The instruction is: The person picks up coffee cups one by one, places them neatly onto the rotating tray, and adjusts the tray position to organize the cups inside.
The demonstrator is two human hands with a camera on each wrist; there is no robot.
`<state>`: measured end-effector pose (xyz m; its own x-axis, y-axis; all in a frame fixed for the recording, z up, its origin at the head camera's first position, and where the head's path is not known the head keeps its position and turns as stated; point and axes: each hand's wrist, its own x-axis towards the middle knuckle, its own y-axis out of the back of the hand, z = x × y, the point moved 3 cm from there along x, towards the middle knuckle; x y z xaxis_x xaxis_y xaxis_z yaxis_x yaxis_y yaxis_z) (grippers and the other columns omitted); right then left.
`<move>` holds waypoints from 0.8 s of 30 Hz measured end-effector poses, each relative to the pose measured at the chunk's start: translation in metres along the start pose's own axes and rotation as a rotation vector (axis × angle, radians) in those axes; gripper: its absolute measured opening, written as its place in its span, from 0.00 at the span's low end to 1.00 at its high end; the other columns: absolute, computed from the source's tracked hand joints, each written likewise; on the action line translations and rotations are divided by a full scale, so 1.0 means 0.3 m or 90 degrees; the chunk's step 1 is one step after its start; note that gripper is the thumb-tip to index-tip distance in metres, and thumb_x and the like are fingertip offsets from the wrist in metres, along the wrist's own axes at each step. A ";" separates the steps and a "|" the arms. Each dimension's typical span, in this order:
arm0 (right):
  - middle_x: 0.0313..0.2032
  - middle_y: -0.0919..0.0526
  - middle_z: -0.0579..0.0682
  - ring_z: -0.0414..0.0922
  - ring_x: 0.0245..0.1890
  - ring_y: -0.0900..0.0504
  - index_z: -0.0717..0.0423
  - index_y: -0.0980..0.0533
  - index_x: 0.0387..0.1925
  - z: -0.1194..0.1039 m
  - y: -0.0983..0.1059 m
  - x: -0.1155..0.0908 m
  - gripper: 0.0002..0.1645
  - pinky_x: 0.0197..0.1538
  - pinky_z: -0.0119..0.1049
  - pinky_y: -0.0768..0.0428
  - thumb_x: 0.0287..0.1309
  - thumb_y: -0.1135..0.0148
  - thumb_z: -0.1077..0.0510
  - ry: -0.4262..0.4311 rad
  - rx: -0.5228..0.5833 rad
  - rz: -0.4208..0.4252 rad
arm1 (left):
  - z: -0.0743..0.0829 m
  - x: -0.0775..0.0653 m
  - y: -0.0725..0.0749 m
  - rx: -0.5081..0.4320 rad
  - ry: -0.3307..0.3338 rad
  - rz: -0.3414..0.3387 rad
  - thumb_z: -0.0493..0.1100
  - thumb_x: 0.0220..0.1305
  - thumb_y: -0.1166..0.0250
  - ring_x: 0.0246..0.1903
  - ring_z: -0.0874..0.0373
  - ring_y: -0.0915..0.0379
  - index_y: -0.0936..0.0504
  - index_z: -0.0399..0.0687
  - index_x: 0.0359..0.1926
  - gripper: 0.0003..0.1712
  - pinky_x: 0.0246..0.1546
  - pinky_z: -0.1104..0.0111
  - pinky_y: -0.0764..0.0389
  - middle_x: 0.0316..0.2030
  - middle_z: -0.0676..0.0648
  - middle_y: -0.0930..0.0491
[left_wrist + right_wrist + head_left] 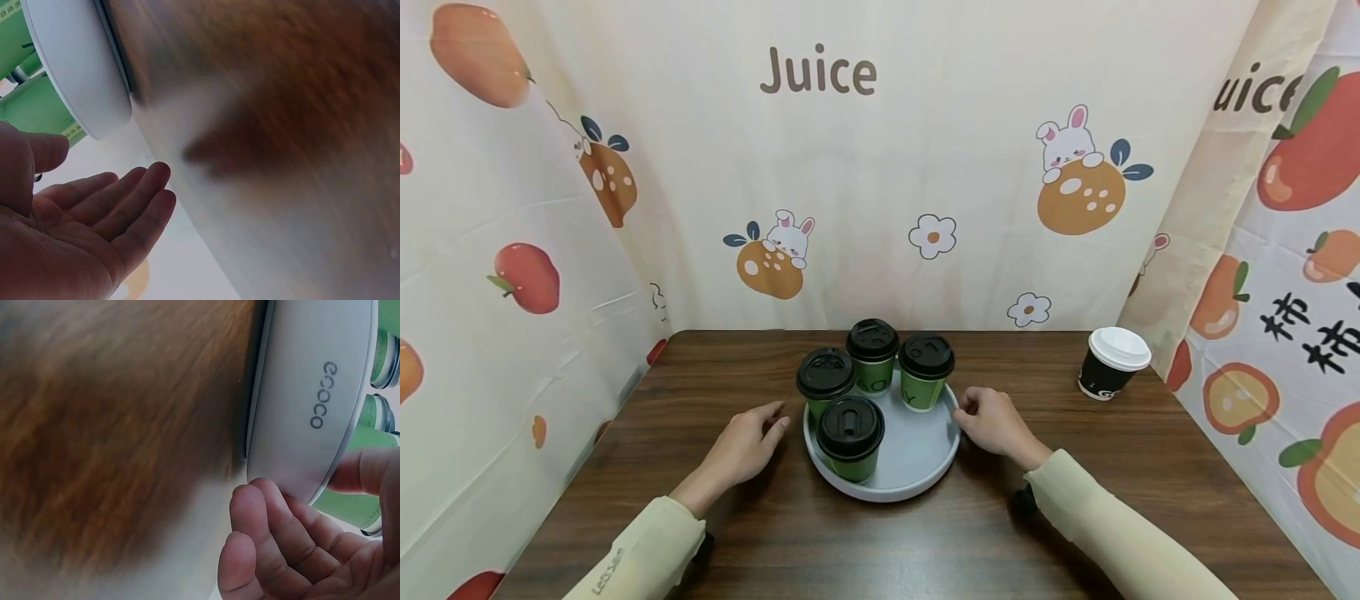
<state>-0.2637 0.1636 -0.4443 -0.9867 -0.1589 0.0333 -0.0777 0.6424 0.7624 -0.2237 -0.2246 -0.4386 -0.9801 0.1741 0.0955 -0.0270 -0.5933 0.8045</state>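
Note:
A round grey-white tray (917,454) lies on the wooden table, carrying several green paper cups with black lids. One cup (852,442) stands at the tray's front left, another (922,375) at its back right. My right hand (996,423) grips the tray's right rim; in the right wrist view the thumb (356,472) hooks over the edge and the fingers lie against the outer wall, below the "ecoco" lettering. To the left of the tray, my left hand (741,442) hovers apart from it, palm towards it, fingers loosely extended and holding nothing.
A black paper cup with a white lid (1112,363) stands at the table's back right. Printed curtains (880,167) enclose the table (880,550) at the back and both sides.

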 end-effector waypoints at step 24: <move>0.21 0.23 0.45 0.43 0.23 0.26 0.51 0.23 0.23 -0.012 -0.001 -0.034 0.08 0.28 0.37 0.27 0.57 0.35 0.59 -0.002 -0.015 -0.003 | 0.011 0.001 -0.005 -0.040 0.003 -0.001 0.45 0.79 0.44 0.56 0.45 0.21 0.28 0.32 0.69 0.26 0.57 0.46 0.22 0.53 0.40 0.16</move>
<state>-0.2531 0.1623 -0.4426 -0.9868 -0.1596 0.0286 -0.0785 0.6242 0.7773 -0.2232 -0.2211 -0.4378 -0.9810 0.1712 0.0912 -0.0408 -0.6418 0.7658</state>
